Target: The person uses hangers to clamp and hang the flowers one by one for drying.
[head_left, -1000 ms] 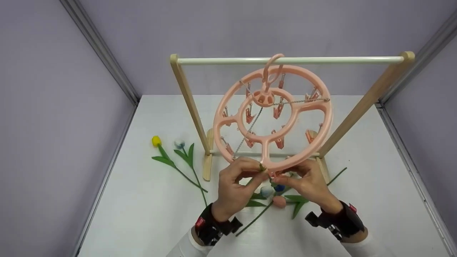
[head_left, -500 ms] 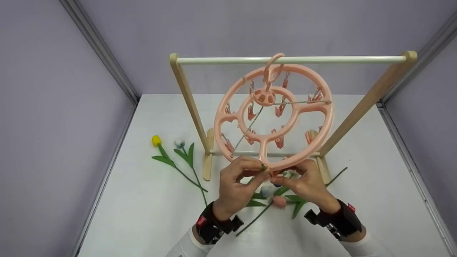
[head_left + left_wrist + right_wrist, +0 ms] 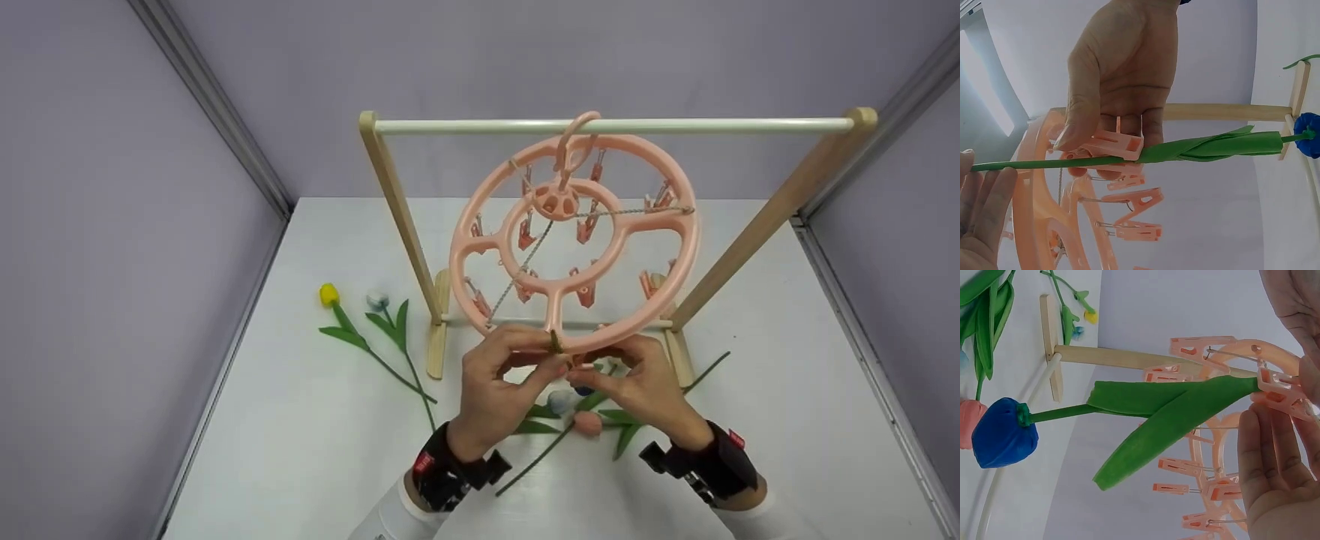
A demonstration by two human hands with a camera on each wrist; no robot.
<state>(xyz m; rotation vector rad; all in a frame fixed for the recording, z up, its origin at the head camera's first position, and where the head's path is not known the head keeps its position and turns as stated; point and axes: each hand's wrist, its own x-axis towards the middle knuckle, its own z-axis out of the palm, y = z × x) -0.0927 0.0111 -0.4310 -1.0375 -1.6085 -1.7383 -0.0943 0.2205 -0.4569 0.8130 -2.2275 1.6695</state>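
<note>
An artificial blue tulip hangs head down below the pink round clip hanger. My left hand pinches its green stem near the cut end, at the hanger's front rim. Beside it, my right hand pinches a pink clothespin on that rim. The stem runs between the clothespin's jaws just above the leaves. In the head view, the hands and rim hide most of this tulip.
The hanger hooks over the white bar of a wooden stand. Other clothespins dangle from it. A yellow tulip and a pale blue tulip lie at left. A pink tulip and others lie beneath the hands.
The hanger has shifted and tilted slightly. The stem's end shows a little higher above my left fingers, and the blue flower is more hidden behind my right hand.
</note>
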